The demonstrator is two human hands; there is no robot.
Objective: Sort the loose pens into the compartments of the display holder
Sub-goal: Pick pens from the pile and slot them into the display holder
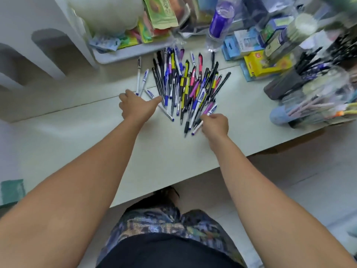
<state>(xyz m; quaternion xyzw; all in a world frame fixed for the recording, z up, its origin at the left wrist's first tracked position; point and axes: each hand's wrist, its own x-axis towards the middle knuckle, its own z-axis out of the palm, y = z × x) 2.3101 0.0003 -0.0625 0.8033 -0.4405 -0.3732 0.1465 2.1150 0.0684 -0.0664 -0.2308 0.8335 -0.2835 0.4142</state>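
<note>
Your right hand (214, 125) pinches a white pen (197, 128) for sorting; left hand (136, 107), fingers curled, corrals the pile (189, 84).

The near half of the white table (158, 151) is lying bare, giving both arms open room to pass. The pile of loose pens (187, 84) is spreading across the middle, blocking any straight reach to the back. Behind it, a tray of packets (123, 53) and a purple-capped bottle (219, 22) are crowding the far edge. At the right, a yellow box (264, 63) and the display holder (316, 97), blurred and bristling with pens, are closing off that side. To the left of the pile, a strip of bare tabletop is staying open beside three white pens (142, 80).
</note>
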